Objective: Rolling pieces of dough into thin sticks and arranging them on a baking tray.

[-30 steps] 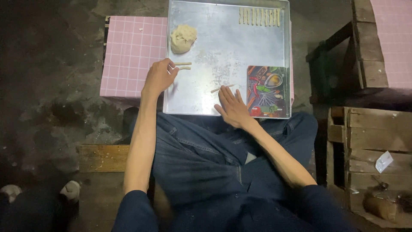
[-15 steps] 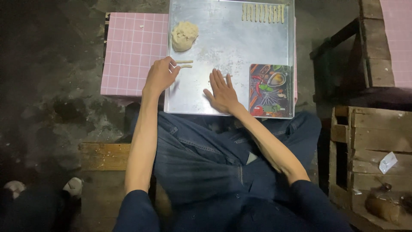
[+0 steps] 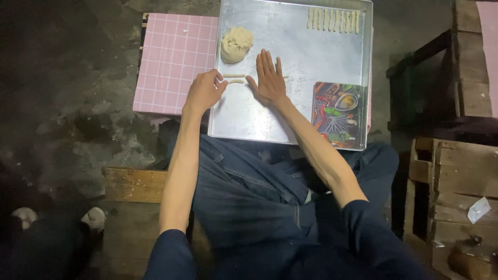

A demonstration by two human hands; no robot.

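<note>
A metal tray (image 3: 311, 57) lies across a pink checked surface in front of me. My right hand (image 3: 268, 78) lies flat, fingers spread, on the tray over a thin dough stick. My left hand (image 3: 203, 92) rests loosely curled at the tray's left edge, its fingertips touching two short dough sticks (image 3: 234, 79). A lump of dough (image 3: 237, 43) sits just beyond them. A row of several finished dough sticks (image 3: 333, 19) lines the tray's far right corner.
A colourful picture board (image 3: 340, 114) lies on the tray's near right corner. The pink checked board (image 3: 174, 62) sticks out to the left. Wooden crates (image 3: 456, 202) stand at the right, a wooden plank (image 3: 135, 184) near left. Someone's shoes (image 3: 57, 218) show at lower left.
My right hand slid from the tray's near edge up and left to the middle, now flat over a dough stick. The left hand stayed at the tray's left edge.
</note>
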